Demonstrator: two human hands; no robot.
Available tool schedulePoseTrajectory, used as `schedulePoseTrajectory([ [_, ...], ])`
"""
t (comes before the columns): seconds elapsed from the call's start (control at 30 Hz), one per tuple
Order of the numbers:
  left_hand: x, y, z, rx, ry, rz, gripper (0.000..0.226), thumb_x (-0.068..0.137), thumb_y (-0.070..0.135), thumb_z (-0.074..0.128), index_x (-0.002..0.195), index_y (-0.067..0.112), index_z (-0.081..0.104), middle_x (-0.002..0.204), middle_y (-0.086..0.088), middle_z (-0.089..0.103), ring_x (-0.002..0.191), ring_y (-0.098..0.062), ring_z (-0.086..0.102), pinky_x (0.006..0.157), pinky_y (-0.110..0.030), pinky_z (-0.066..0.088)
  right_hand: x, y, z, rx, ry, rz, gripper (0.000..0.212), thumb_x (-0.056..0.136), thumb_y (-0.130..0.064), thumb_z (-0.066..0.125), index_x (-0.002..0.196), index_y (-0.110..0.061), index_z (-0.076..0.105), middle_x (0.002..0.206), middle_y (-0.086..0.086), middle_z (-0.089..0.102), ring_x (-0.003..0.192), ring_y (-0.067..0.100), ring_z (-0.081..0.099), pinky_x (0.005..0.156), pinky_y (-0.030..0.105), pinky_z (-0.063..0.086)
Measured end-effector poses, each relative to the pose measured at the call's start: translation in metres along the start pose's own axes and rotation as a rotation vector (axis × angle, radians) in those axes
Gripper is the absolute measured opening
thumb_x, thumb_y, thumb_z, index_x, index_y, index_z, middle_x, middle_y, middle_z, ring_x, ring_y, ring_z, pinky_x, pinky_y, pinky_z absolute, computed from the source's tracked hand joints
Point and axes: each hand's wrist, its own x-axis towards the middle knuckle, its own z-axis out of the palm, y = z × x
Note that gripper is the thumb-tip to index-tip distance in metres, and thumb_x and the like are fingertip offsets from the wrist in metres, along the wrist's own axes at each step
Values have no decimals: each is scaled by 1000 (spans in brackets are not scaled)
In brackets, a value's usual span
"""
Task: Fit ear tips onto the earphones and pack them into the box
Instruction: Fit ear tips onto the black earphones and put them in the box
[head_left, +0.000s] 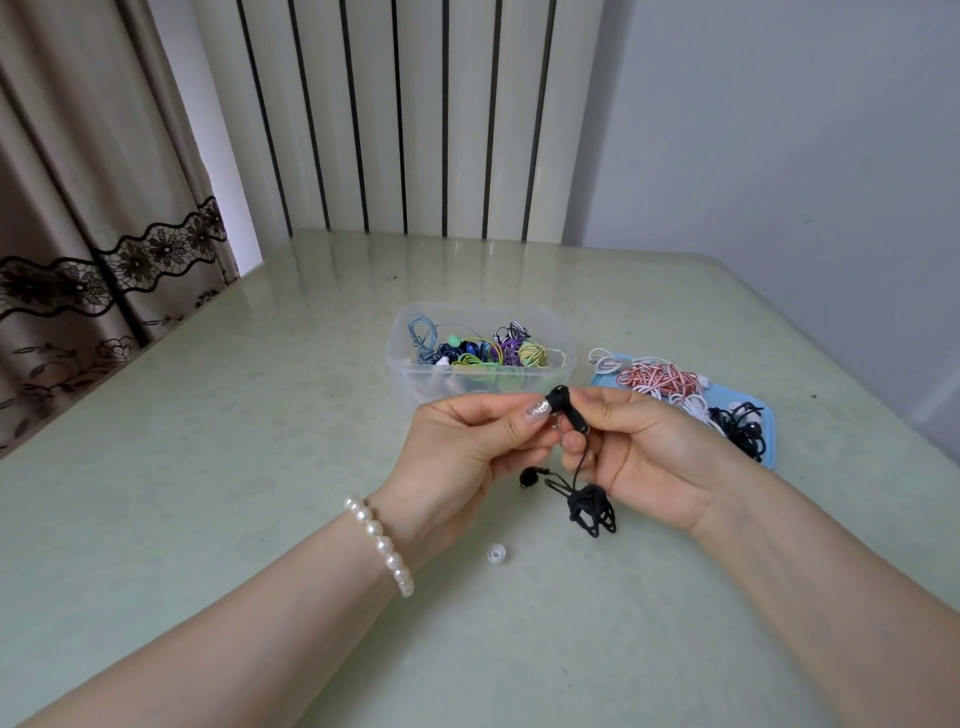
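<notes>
Both hands meet above the table's middle on one black earbud (569, 408). My right hand (639, 452) pinches the earbud's stem, and my left hand (478, 447) pinches its front end, where the ear tip sits. The black cable hangs down to a coiled bundle (592, 512), with the second earbud (530, 475) dangling beside it. A loose white ear tip (497, 554) lies on the table below the hands. Behind them stands a clear plastic box (415, 374) holding several coloured coiled earphones.
A light blue tray (769, 436) to the right of the box carries red-and-white, white and black earphone bundles. The pale green glossy table (260, 415) reaches back to a striped panel and a wall; a curtain hangs at the left.
</notes>
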Motion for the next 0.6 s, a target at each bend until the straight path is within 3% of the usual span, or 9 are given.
schedulePoseTrajectory([
  [0.27,1,-1,-4,73,-10,52,11,57,8,67,65,6,74,61,-9,69,50,-10,64,56,-19,55,-2,2,3,-38,-24,44,18,65,-12,55,54,-10,70,51,1,59,41,7,52,44,15,44],
  [0.6,2,-4,-2,160,44,158,13,61,4,68,73,0,70,61,-10,69,52,-13,64,61,-23,56,0,5,2,-20,18,48,16,64,-11,57,56,-9,71,51,2,59,42,7,53,45,16,44],
])
